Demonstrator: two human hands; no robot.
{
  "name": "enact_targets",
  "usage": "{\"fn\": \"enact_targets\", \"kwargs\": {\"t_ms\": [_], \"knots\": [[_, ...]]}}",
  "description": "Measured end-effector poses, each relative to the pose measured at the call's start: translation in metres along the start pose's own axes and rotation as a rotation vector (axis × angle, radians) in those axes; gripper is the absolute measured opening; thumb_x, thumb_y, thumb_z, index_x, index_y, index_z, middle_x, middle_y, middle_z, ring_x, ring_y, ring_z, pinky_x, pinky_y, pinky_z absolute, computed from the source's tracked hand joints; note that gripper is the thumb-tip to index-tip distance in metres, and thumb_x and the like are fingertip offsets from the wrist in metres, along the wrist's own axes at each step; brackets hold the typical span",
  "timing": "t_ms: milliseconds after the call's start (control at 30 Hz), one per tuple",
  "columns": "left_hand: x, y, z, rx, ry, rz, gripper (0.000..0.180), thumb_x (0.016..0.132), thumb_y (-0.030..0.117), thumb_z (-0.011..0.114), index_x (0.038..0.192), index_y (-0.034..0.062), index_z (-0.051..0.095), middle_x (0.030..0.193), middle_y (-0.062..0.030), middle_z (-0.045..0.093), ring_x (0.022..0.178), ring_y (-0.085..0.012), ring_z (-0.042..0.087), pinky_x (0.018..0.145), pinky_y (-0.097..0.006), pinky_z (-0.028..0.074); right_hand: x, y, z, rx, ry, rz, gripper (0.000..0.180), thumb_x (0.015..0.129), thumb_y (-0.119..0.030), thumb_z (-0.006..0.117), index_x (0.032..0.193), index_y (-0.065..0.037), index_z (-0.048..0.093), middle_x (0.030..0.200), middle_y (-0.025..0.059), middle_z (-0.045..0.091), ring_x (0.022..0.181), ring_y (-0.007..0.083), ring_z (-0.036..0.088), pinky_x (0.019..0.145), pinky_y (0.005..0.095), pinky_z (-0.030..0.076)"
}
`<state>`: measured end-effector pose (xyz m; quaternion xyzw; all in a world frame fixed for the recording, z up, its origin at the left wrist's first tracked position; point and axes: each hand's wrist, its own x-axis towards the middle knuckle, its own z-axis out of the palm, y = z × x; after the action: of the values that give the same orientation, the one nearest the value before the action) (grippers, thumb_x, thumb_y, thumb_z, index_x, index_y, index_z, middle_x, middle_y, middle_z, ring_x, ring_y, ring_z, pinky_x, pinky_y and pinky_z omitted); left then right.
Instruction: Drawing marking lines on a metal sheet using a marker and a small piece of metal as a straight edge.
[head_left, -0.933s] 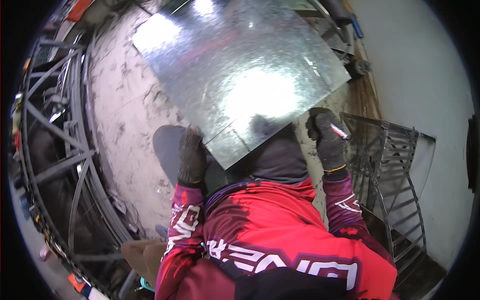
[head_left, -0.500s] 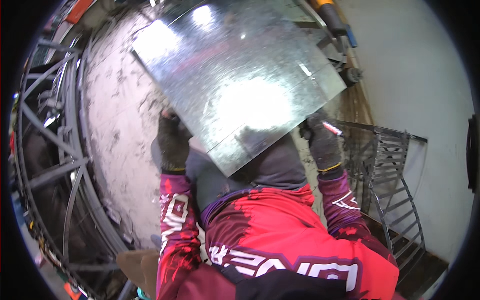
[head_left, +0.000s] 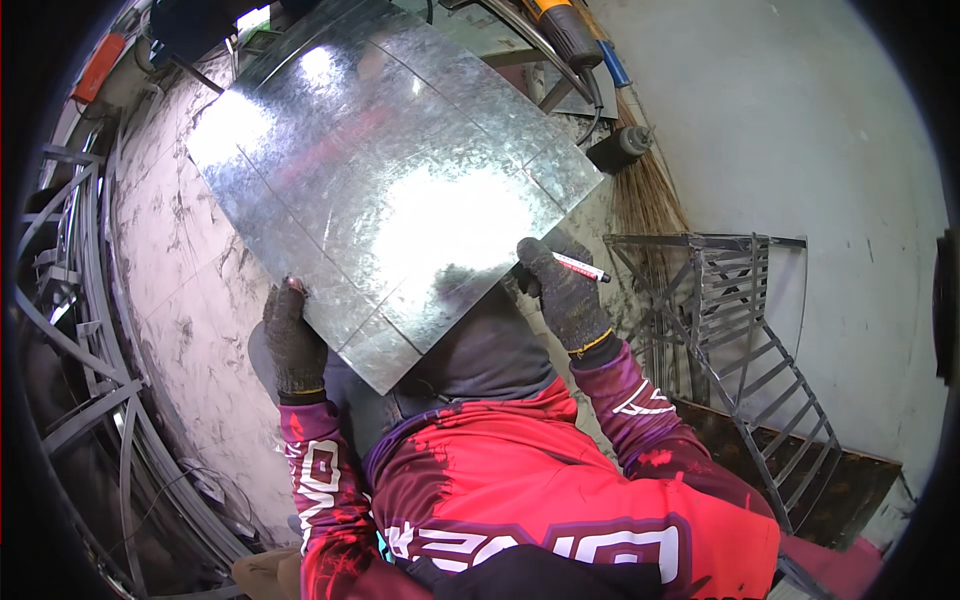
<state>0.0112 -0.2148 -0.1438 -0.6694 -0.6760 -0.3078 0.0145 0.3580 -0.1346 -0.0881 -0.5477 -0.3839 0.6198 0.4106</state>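
Observation:
A shiny galvanized metal sheet (head_left: 330, 190) is tilted in front of me, one corner pointing toward my lap. Thin dark lines run across it near its edges, and bright light glares off its middle. My left hand (head_left: 293, 345), in a dark glove, grips the sheet's left edge with the thumb on top. On the near right edge, my gloved right hand (head_left: 565, 300) pinches the sheet, its thumb on the upper face. A white and red marker pen (head_left: 582, 267) with a dark end is also tucked in that hand, pointing right. The fingers under the sheet are hidden.
Grey metal frames (head_left: 110, 390) line the left side. A dark slatted metal rack (head_left: 745, 310) stands by the wall at right. Beyond the sheet are a yellow and black power tool (head_left: 568, 35), a dark cylinder (head_left: 622, 148) and a straw broom (head_left: 645, 195).
The sheet and both hands have shifted left in the picture, and the surroundings have shifted too. More of the right thumb and the marker pen shows now. Both hands keep their hold on the sheet.

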Motion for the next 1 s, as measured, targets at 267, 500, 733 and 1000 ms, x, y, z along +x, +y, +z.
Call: {"fn": "enact_targets", "kwargs": {"t_ms": [267,500,733,1000], "knots": [[0.032,0.016,-0.020,-1.127,0.068,-0.903,0.033,0.100,0.031,0.055,0.112,0.0025,0.067,0.101,-0.0022,0.065,0.093,-0.0107,0.060,0.085,-0.029,0.049,-0.022,-0.044,-0.073,-0.427,-0.358,-0.293,0.016,0.086,-0.011,0.066,0.091,0.003,0.069,0.082,0.0083,0.066,0.065,0.0126,0.061,0.057,0.0287,0.050],[0.025,-0.031,-0.017,-1.303,0.062,-0.964,0.031,0.098,0.029,0.058,0.112,0.0015,0.066,0.100,-0.0063,0.067,0.090,-0.0142,0.063,0.084,-0.030,0.051,0.000,-0.058,-0.091,-0.612,-0.265,-0.776,0.027,0.085,-0.017,0.070,0.106,-0.002,0.065,0.095,0.0086,0.066,0.081,0.0246,0.064,0.074,0.0374,0.052],[0.001,-0.076,-0.004,-0.565,0.156,-0.701,0.035,0.104,0.018,0.047,0.130,-0.0035,0.058,0.125,-0.0137,0.063,0.116,-0.0224,0.058,0.100,-0.035,0.046,0.056,-0.067,-0.028,-0.474,-0.409,-0.798,0.017,0.080,-0.003,0.074,0.090,-0.001,0.060,0.080,0.0082,0.065,0.070,0.0137,0.066,0.059,0.0269,0.052],[0.003,-0.043,-0.015,-0.441,0.122,-0.604,0.033,0.103,0.014,0.047,0.129,-0.0016,0.059,0.127,-0.0144,0.062,0.118,-0.0213,0.058,0.101,-0.035,0.046,0.068,-0.069,-0.014,-0.642,-0.449,-0.881,0.016,0.078,-0.005,0.078,0.085,-0.001,0.064,0.073,0.0071,0.066,0.066,0.0178,0.066,0.057,0.0297,0.051]]}}
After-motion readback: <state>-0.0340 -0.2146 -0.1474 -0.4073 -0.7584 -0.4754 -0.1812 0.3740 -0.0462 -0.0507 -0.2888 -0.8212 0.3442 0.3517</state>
